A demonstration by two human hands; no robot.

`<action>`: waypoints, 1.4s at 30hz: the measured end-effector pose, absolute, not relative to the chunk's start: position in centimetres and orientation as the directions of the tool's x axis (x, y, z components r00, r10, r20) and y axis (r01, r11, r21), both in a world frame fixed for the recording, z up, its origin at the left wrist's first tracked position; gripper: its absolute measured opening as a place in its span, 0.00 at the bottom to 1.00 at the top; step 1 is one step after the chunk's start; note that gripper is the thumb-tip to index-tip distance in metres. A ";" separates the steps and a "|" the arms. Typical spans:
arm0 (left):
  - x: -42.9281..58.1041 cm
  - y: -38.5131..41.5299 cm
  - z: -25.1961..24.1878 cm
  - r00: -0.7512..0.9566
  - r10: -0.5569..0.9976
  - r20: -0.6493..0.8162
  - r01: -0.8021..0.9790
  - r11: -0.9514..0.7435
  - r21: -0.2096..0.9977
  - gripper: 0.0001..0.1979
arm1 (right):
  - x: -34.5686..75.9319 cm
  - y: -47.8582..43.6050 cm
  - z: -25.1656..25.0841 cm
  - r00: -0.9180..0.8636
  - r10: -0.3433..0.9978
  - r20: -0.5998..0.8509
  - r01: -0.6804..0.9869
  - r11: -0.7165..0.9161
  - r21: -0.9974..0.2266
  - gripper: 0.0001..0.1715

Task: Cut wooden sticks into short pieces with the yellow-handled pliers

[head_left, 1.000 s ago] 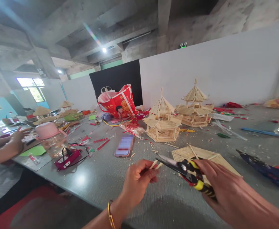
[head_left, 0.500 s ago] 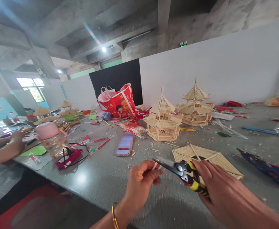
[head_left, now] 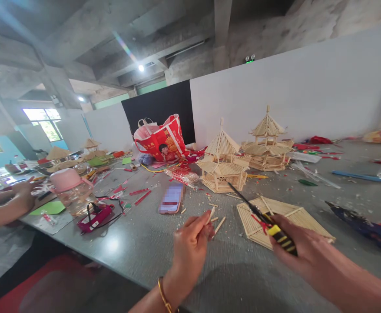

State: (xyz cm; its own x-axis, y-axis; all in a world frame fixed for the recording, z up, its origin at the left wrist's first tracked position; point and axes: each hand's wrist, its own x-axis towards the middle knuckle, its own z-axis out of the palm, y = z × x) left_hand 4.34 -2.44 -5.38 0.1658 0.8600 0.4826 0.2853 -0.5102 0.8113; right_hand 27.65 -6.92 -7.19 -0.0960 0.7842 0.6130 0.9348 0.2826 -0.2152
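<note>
My left hand (head_left: 190, 248) pinches a short wooden stick (head_left: 211, 214) above the grey table (head_left: 138, 243), with a gold bangle on its wrist. My right hand (head_left: 294, 250) grips black-and-yellow-handled cutters (head_left: 262, 215), blades pointing up and away from the stick. Just behind the cutters lies a flat stick-built roof panel (head_left: 284, 217). Another loose stick (head_left: 220, 224) lies on the table near my left fingers.
Two stick pagoda models (head_left: 222, 161) (head_left: 266, 141) stand farther back. A phone (head_left: 170, 199), a red shopping bag (head_left: 159, 139), a pink-lidded bottle (head_left: 68, 189) and a magenta glue gun (head_left: 94, 217) lie to the left. Another person's hand (head_left: 21, 195) rests at far left.
The cutters have pulled away from the stick to the right and tilted upward. My left hand has lifted slightly, still holding the stick; a cut piece now lies on the table.
</note>
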 end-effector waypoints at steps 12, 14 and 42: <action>3.9 -4.4 -5.8 0.135 0.712 0.689 0.497 -0.650 0.575 0.18 | 24.4 -9.7 -7.7 -0.222 0.723 0.655 0.916 0.385 -0.114 0.18; 3.7 -4.7 -6.0 0.135 0.697 0.704 0.487 -0.666 0.565 0.18 | 24.0 -10.2 -8.0 -0.223 0.716 0.661 0.920 0.379 -0.100 0.17; 4.7 -6.1 -5.9 0.180 0.955 0.238 -0.198 -0.202 0.959 0.06 | 26.8 -14.4 -8.7 -0.139 0.717 0.683 0.974 0.223 -0.036 0.16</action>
